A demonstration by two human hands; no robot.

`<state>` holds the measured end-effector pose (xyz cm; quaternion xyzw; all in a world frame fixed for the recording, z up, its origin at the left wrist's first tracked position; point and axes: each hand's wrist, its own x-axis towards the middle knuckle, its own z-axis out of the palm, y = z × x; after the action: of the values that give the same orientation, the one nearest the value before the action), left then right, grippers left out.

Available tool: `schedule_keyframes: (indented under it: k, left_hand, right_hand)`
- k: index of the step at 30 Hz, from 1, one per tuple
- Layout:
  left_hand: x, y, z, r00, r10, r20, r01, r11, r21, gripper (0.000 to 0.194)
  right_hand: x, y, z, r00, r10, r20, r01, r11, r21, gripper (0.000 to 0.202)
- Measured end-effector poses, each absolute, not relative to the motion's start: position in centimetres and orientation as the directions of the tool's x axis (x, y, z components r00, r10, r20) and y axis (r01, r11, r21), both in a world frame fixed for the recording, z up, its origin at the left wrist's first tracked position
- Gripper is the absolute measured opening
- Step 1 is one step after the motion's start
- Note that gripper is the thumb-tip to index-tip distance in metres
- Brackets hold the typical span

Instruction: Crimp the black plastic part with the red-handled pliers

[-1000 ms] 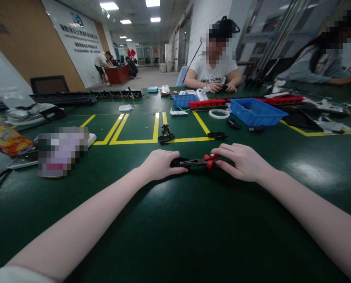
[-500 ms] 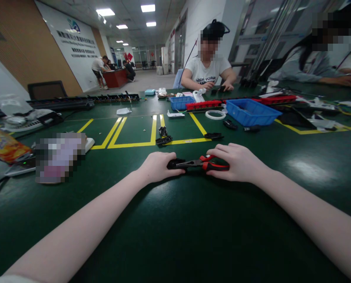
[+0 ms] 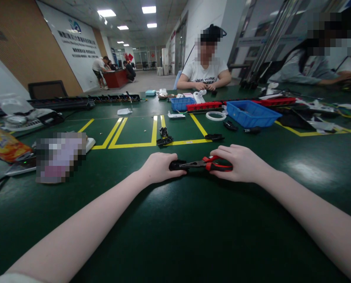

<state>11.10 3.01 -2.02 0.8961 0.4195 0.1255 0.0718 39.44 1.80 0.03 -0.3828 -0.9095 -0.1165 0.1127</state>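
Between the thumb and fingers of my left hand (image 3: 160, 168) is a small black plastic part (image 3: 178, 165), partly covered by the fingers. My right hand (image 3: 242, 163) is closed around the red and black handles of long-nose pliers (image 3: 219, 166). The jaws point left and reach the black part; whether they grip it or only touch it I cannot tell. Just beyond my hands, more black plastic pieces (image 3: 164, 140) lie on the green table (image 3: 193, 220), close to the yellow tape.
A blue bin (image 3: 250, 114) stands behind my right hand, with a white tape roll (image 3: 216, 116) beside it. Farther back are a smaller blue bin (image 3: 183, 103) and a red strip (image 3: 205, 106). A phone-like object (image 3: 60, 159) lies at left. Another person (image 3: 206, 74) sits opposite.
Both hands, the black part and the pliers appear very slightly farther right. The grip of each hand looks the same. The person opposite has lowered and drawn their hands together.
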Motion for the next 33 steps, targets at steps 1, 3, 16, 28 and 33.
schedule_keyframes:
  k: [1, 3, 16, 28, 33]
  left_hand:
    - [11.1, 3.03, -2.03, 0.616, 0.769, 0.17, 0.733, -0.639, 0.232, 0.041]
    - [11.1, 3.09, -2.08, 0.618, 0.767, 0.175, 0.731, -0.642, 0.233, 0.041]
    - [11.11, 2.96, -1.96, 0.63, 0.761, 0.156, 0.731, -0.648, 0.214, 0.041]
    - [11.13, 2.92, -1.84, 0.629, 0.763, 0.148, 0.736, -0.646, 0.205, 0.039]
    - [11.26, 2.87, -1.8, 0.614, 0.781, 0.116, 0.757, -0.624, 0.195, 0.041]
  right_hand:
    - [39.36, 1.76, -0.03, -0.681, 0.671, 0.293, 0.723, 0.68, 0.123, 0.043]
    - [39.11, 1.67, -0.15, -0.676, 0.676, 0.294, 0.727, 0.678, 0.11, 0.043]
    - [39.15, 1.9, 0.07, -0.663, 0.691, 0.288, 0.731, 0.681, 0.047, 0.039]
    - [38.68, 1.48, -0.32, -0.646, 0.726, 0.237, 0.751, 0.661, 0.022, 0.043]
    - [38.79, 1.72, -0.01, -0.649, 0.724, 0.235, 0.748, 0.663, 0.021, 0.043]
